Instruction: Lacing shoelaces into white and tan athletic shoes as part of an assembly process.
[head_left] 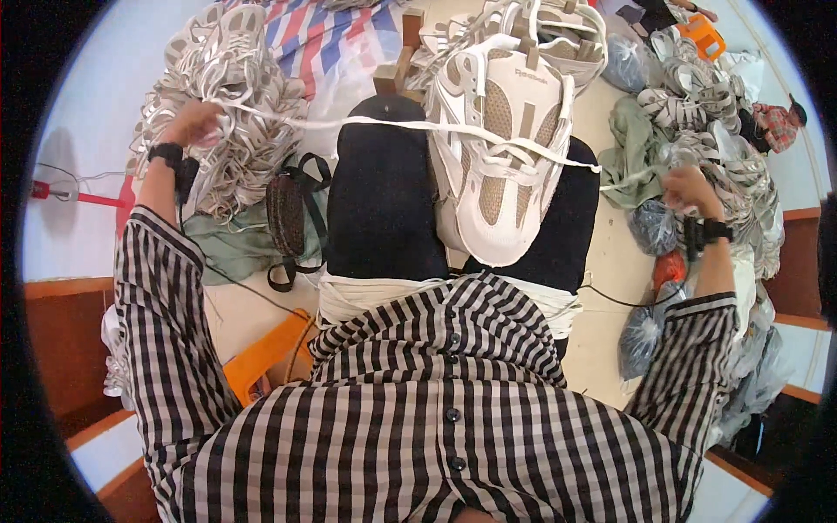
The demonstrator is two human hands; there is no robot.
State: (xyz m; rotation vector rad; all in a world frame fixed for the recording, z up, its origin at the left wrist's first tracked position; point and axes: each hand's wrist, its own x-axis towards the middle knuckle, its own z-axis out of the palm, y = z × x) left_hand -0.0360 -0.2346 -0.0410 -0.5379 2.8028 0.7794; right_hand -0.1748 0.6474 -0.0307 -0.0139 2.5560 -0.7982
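Observation:
A white and beige sneaker (497,228) lies across my black-trousered thighs, toe toward me. Its white shoelace (392,124) threads through the front eyelets and stretches out to both sides. Far out to the left, my left hand (196,124) is closed on one end of the lace, above a heap of shoes. My right hand (693,192), far out to the right, has its fingers closed on the other end, slightly blurred. Bundles of white laces (384,296) lie over my upper thighs.
Heaps of beige shoes stand at left (235,52) and right (732,166), with more sneakers (567,35) behind the one on my lap. A brown pouch (288,213) and an orange stool (266,353) are at left. Dark plastic bags (645,336) lie at right. A person (779,126) sits far right.

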